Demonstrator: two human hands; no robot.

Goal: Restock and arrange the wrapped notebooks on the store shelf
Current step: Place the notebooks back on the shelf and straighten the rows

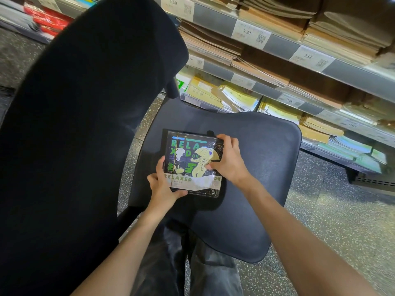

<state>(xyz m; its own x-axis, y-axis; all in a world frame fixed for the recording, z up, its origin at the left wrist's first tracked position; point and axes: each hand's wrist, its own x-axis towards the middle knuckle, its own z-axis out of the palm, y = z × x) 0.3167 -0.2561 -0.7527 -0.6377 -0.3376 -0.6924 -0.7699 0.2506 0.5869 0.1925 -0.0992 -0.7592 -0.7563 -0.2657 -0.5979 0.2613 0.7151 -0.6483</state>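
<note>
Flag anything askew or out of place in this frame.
The notebooks sit on a chair seat, not the shelf, gripped by left hand and right hand. Several shelf stacks look slumped and uneven.

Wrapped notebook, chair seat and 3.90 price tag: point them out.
wrapped notebook (190, 159): head view, middle of its cover.
chair seat (260, 159): head view, bare right side.
3.90 price tag (248, 33): head view, its printed face.

We read "RELAX" and "D04" in green across the top of the wrapped notebook (192, 163) at centre frame, and "RELAXED" with "04" lower on its cover. Along the shelf edges (299, 52) at upper right, white price tags show 6.50, 3.90, 2.90, another 2.90 and 7.50.
</note>
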